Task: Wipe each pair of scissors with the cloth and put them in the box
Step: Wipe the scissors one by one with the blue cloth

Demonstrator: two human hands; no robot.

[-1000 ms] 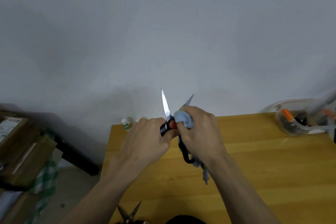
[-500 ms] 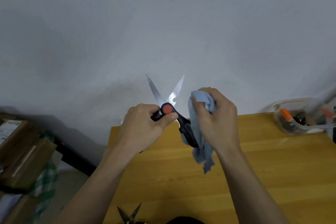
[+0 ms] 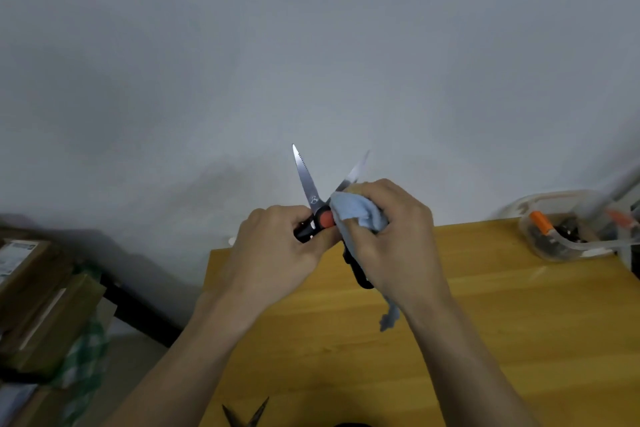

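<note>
Clamped round the black handle just below the pivot, the left hand (image 3: 277,253) pins the black-handled kitchen scissors with the orange-red pivot button (image 3: 320,218) up in the air above the far edge of the yellow wooden table (image 3: 485,340), blades spread and pointing up toward the wall. Right beside it, the right hand (image 3: 398,236) has its fingers curled round the bunched pale blue cloth (image 3: 360,215), pressing it onto the base of the right-hand blade, hard against that pivot button. To do this stroke well, I'd say draw the cloth from the pivot out toward the tip, thumb and fingers on the flats and never across the edge, and keep the left grip steady so the open blades cannot swing shut on the cloth hand. Looking at the scissors themselves: the left blade is bright steel with a toothed edge, the right blade shows only its blurred tip above the cloth, and the lower handle loop peeks out under the right hand. Off to the right sits the clear plastic box (image 3: 540,246), well apart, already holding dark-handled items.
</note>
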